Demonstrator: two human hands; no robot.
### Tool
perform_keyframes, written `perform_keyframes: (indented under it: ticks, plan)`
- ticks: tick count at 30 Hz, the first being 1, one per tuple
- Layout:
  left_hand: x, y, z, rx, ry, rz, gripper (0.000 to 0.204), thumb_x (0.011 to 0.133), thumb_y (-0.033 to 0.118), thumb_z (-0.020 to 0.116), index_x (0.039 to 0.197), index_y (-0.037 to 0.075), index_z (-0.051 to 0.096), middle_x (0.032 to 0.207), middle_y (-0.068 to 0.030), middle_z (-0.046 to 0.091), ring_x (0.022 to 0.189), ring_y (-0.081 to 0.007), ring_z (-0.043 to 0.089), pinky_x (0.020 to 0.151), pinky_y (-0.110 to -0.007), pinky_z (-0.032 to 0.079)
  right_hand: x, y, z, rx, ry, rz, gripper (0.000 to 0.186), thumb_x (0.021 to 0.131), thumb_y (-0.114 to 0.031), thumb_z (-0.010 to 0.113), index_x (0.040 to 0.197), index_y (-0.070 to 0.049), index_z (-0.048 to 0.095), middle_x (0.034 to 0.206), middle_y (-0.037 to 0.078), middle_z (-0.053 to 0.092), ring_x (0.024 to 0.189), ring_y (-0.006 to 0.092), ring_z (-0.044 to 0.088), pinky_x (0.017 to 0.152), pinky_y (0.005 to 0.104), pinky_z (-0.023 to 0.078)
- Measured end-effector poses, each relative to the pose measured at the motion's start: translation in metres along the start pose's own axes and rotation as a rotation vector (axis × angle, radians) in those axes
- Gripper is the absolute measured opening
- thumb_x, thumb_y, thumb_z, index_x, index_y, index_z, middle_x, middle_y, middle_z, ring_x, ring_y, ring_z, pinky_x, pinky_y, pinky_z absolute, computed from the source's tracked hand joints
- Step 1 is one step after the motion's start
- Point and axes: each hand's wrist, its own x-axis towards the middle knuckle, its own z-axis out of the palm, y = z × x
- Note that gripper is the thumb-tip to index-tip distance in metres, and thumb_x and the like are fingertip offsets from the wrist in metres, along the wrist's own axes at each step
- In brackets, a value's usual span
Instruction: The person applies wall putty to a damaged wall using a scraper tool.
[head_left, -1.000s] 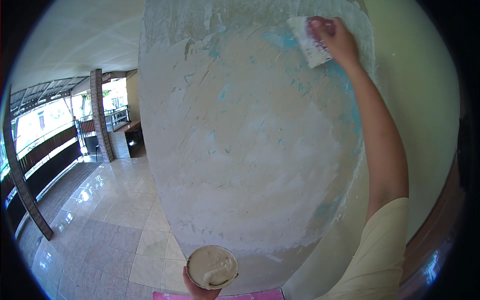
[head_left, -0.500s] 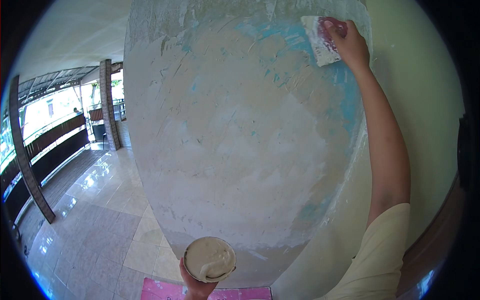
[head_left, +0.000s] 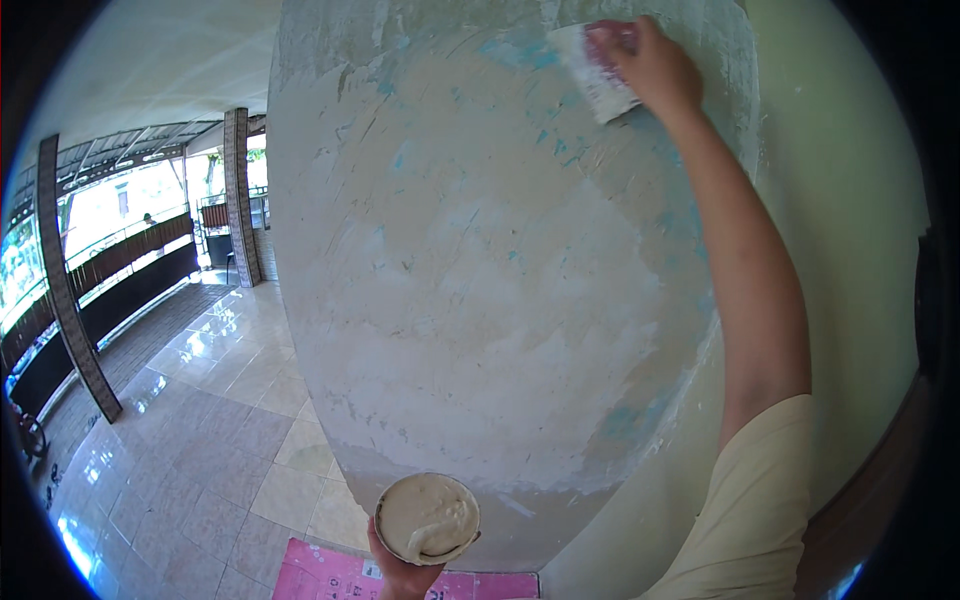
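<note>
Nearest, at the lower edge, the left hand [head_left: 405, 575] grasps a round, shallow bowl with a thin, smeared rim [head_left: 428, 561], cupping it from below and from its left side. The bowl is filled with smooth, beige paste [head_left: 425, 510]; it is likely cupped this way to keep the contents facing up and within reach of the other arm. Beneath, on the floor, lies a bright pink flat sheet [head_left: 315, 575] with small printed marks, perhaps placed to catch drips.

The right arm, in a pale yellow sleeve [head_left: 750, 490], stretches up to the top right. There the right hand [head_left: 662, 70] is clenched on the dark red grip of a broad, flat scraper with a paste-smeared, whitish blade [head_left: 592, 85]. The blade appears laid against the grey-beige plastered wall [head_left: 480, 300], its long edge facing left; the spread grip probably keeps pressure even along it. Turquoise patches show through the plaster, mostly upper and right.

To the right stands a plain yellow-green wall [head_left: 830, 160]. Farther off on the left, glossy beige floor tiles [head_left: 190, 460] run toward a patterned square column [head_left: 240, 200] and a dark, slatted fence [head_left: 140, 280] in bright daylight.
</note>
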Motion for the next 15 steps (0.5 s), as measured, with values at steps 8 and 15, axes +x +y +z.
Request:
perform_keyframes:
  ticks: [8,15]
  plan:
    - [-0.004,0.085,-0.028,-0.016,0.01,-0.023,0.081,0.086,0.072,0.046,0.149,0.022,0.042,0.156,-0.0132,0.033,0.14,-0.0476,0.032,0.103,-0.084,0.023,0.008,-0.039,-0.011,0.155,0.058,0.029,0.075,0.086,-0.076,0.056,0.116,-0.007,0.061,0.106,0.017,0.072,0.101,0.0371,0.069,0.084,0.0435,0.052]
    - [0.005,0.162,-0.05,0.121,0.016,-0.075,0.081,0.087,0.072,0.042,0.15,0.021,0.04,0.156,-0.0131,0.033,0.141,-0.0458,0.032,0.105,-0.082,0.024,-0.006,-0.215,-0.011,0.169,-0.085,-0.084,0.054,0.091,-0.053,0.065,0.109,-0.003,0.057,0.099,0.016,0.072,0.094,0.0345,0.07,0.08,0.0447,0.055]
